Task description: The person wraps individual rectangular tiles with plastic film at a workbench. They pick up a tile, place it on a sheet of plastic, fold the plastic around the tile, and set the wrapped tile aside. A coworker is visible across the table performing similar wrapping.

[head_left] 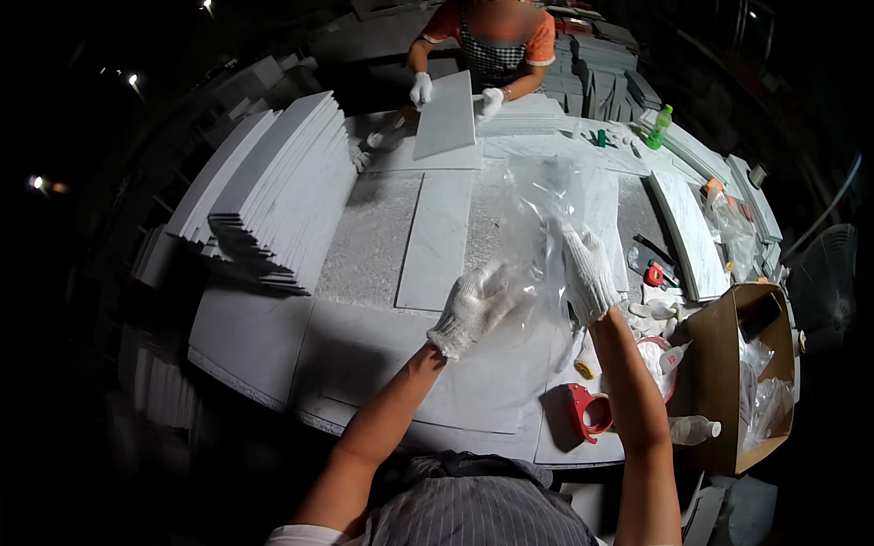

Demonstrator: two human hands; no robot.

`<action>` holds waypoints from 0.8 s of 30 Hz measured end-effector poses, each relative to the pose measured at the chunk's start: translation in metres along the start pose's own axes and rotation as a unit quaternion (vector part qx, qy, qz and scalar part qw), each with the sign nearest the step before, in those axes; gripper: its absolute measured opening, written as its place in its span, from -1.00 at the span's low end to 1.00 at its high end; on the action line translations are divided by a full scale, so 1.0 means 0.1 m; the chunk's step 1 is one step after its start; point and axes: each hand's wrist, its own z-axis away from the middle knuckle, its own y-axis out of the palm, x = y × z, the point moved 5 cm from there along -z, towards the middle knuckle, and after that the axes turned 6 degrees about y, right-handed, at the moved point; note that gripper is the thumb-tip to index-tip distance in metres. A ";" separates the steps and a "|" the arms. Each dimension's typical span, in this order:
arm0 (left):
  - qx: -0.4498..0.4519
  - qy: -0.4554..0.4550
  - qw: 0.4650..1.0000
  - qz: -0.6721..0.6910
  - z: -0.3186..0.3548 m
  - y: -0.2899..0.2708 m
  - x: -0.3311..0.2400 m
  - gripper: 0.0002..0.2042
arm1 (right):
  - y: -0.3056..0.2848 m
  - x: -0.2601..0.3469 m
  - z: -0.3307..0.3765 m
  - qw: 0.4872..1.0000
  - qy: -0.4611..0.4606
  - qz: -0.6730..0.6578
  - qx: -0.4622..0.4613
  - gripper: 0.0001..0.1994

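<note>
A crumpled clear plastic bag (537,218) hangs between my hands above the table. My left hand (473,309), in a white knitted glove, is curled against the bag's lower left side; its fingertips are partly behind the film. On the right side, my right hand (590,273), gloved too, grips the film near its upper middle. Under the bag lie white stone-like slabs (432,241). Across the table, a person in an orange top and checked apron holds a pale slab (446,118) tilted in two white-gloved hands.
Tall stacked slabs (287,182) stand at left. At right are a cardboard box (719,382) with plastic inside, a red tape dispenser (583,414), a clear bottle (694,429), a tape measure (654,273) and spare gloves (654,314). A green bottle (660,127) stands farther back.
</note>
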 end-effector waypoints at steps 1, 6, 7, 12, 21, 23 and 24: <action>-0.047 -0.082 0.985 0.147 0.12 -0.09 0.08 -0.55 | 0.05 -0.03 0.06 0.999 0.022 0.034 0.007 -0.72; -0.174 -0.200 0.908 0.324 0.71 -0.65 0.28 -0.79 | 0.08 -0.44 0.26 0.990 0.054 -0.130 -0.008 -0.75; -0.199 -0.197 0.909 0.309 0.84 -0.72 0.45 -0.79 | 0.09 -0.59 0.34 0.988 0.060 -0.136 -0.033 -0.73; -0.290 -0.188 0.901 0.261 1.22 -1.02 0.49 -0.71 | 0.37 -1.06 0.93 0.981 0.101 -0.162 0.034 -0.45; -0.293 -0.162 0.910 0.244 1.60 -1.65 0.68 -0.54 | 0.86 -1.15 1.41 0.978 0.155 -0.123 0.059 -0.60; -0.297 -0.252 0.886 0.251 1.66 -1.77 0.71 -0.47 | 0.83 -1.12 1.44 0.984 0.154 -0.091 0.022 -0.65; -0.293 -0.216 0.900 0.241 1.73 -1.88 0.79 -0.48 | 0.83 -1.13 1.45 0.986 0.148 -0.079 0.018 -0.67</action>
